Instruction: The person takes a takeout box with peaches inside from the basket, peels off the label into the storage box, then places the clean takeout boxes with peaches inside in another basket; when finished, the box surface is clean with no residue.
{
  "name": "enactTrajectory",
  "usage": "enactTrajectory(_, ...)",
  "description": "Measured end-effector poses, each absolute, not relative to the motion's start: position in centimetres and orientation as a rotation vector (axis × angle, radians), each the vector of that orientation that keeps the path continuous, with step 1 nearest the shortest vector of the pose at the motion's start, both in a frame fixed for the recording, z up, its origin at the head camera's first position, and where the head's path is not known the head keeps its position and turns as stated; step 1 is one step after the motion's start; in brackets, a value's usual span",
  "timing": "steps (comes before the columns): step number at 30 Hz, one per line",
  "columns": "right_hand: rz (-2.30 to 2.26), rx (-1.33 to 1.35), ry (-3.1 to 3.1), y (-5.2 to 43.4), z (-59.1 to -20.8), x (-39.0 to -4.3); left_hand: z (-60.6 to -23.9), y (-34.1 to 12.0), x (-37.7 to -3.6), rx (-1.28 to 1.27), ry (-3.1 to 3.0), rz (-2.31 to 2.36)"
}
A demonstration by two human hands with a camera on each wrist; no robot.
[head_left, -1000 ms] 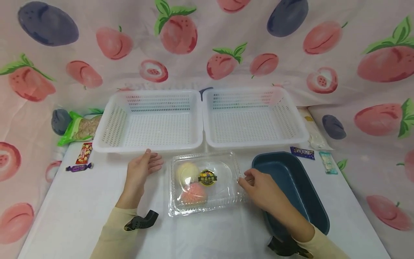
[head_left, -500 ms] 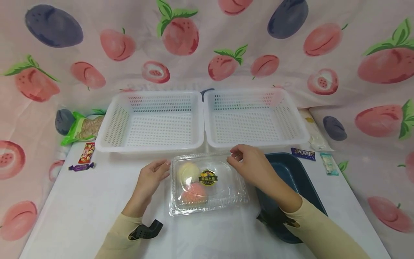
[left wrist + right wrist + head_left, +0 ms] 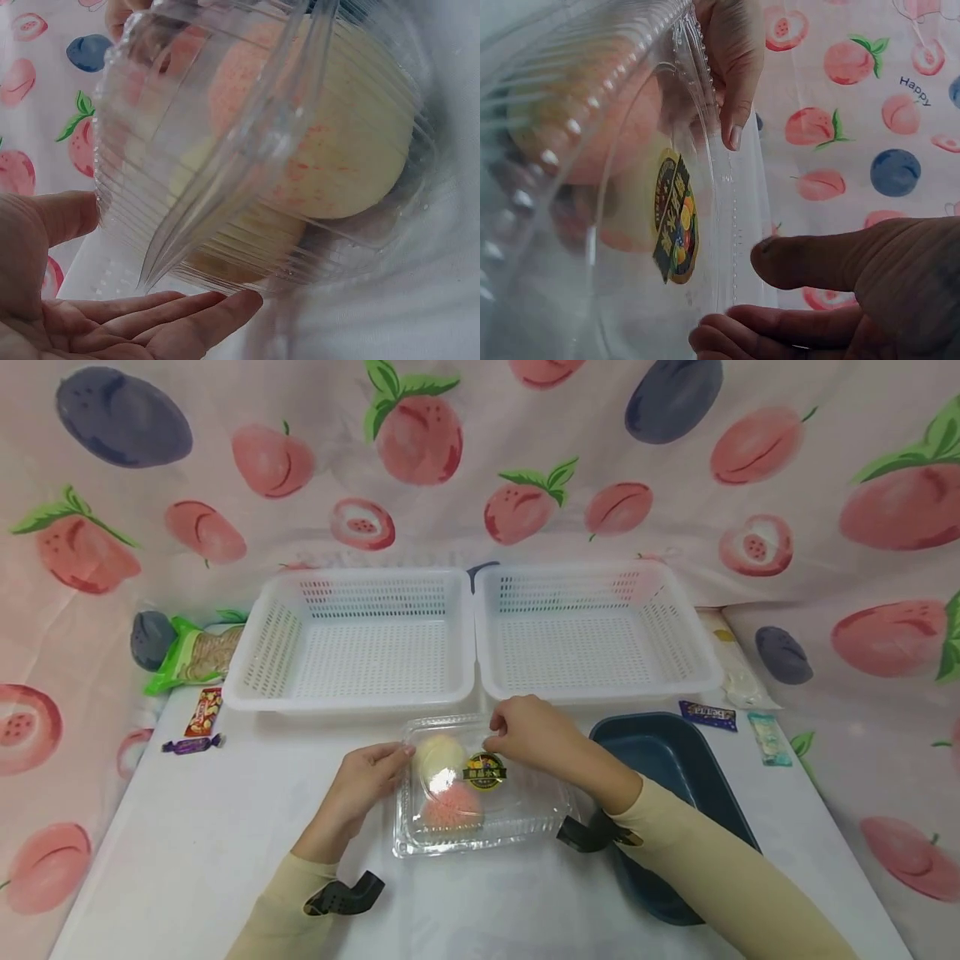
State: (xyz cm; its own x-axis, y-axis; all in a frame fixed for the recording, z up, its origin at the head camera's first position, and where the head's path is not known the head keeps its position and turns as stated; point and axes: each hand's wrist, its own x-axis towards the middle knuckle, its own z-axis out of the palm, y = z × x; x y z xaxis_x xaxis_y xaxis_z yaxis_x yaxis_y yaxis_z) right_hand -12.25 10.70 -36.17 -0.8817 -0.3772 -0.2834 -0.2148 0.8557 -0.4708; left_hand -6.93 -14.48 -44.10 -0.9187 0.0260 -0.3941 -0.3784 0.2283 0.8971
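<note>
A clear plastic clamshell box (image 3: 517, 802) lies shut on the white table, with a pale yellow fruit (image 3: 438, 753), a pink fruit (image 3: 450, 806) and a round label (image 3: 484, 772) inside. My left hand (image 3: 371, 772) rests against the box's left edge; its fingers (image 3: 172, 315) lie straight beside the box wall (image 3: 247, 172). Over the far edge my right hand (image 3: 525, 733) hovers on the lid. In the right wrist view its thumb (image 3: 817, 262) and fingers (image 3: 757, 330) stand apart, with the lid rim (image 3: 727, 225) in the gap.
Two white slotted baskets (image 3: 345, 700) (image 3: 600, 692) stand side by side behind the box. A dark blue tub (image 3: 675, 760) sits to the right under my right forearm. Snack packets lie at the left (image 3: 191, 656) (image 3: 204, 710) and right (image 3: 707, 714) (image 3: 768, 739). Fruit-print cloth hangs behind.
My right hand has moved from the box's right edge round to its far edge and leftward. My left hand has slid right until it touches the box's left edge.
</note>
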Motion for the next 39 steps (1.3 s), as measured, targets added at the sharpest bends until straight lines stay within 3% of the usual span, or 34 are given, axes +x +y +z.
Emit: enactTrajectory(39,-0.478,-0.516,2.648,9.0,-37.3,-11.5,-44.6,-14.0,-6.4,-0.348,2.286,1.681)
